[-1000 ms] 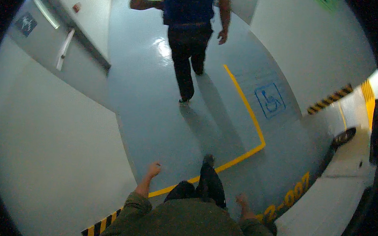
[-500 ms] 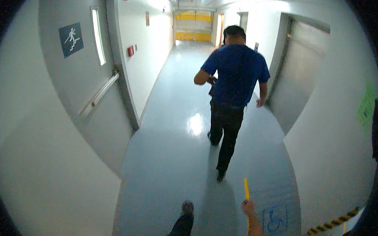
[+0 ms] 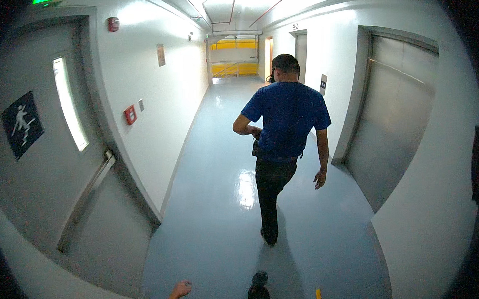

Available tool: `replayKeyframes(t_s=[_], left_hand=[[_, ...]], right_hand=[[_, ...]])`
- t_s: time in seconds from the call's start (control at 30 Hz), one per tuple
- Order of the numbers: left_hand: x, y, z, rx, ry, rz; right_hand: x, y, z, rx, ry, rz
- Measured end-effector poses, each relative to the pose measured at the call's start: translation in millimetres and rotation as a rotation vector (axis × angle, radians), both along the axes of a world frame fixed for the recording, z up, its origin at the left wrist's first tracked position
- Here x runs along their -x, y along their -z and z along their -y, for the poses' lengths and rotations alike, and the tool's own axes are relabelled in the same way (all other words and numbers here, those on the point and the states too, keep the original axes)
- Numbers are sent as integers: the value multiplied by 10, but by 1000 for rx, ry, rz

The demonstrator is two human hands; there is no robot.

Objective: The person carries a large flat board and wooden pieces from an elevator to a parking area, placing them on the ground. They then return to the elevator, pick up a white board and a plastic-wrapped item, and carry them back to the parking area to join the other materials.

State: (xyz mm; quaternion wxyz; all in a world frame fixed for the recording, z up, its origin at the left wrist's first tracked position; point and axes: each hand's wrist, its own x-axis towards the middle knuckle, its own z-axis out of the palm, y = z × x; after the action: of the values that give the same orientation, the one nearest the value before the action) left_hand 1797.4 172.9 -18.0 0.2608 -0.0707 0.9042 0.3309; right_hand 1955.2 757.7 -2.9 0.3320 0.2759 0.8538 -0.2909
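My left hand [image 3: 179, 291] shows at the bottom edge, holding nothing, its fingers loosely together and hanging over the grey-blue floor [image 3: 216, 202]. My right hand is out of the picture. My dark shoe [image 3: 258, 289] steps forward at the bottom middle. A person in a blue shirt and dark trousers [image 3: 282, 146] walks ahead of me down the corridor, back turned, holding a small dark thing at the waist.
A grey stairwell door with a push bar [image 3: 88, 188] stands at my left. Metal lift doors [image 3: 390, 124] are set in the right wall. A red fire alarm box [image 3: 130, 114] hangs on the left wall. Yellow railings [image 3: 232, 69] close the far end.
The view has lifted from the floor to look down the corridor. The person ahead has walked farther on. My right hand has dropped out of view; my left hand has come in.
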Motion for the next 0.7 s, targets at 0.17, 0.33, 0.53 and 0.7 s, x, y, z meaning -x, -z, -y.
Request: replayKeyframes(t_s=[0.17, 0.33, 0.53, 0.7], left_hand=[[1673, 30, -699, 254, 322, -31], [2624, 242, -541, 140, 91, 284], [3587, 192, -715, 19, -127, 271], [5160, 221, -693, 50, -173, 346]], right_hand=[[1460, 67, -540, -12, -38, 126], [3550, 286, -1044, -34, -261, 219], [7354, -67, -1359, -387, -489, -441], [9614, -582, -819, -130, -330, -644]])
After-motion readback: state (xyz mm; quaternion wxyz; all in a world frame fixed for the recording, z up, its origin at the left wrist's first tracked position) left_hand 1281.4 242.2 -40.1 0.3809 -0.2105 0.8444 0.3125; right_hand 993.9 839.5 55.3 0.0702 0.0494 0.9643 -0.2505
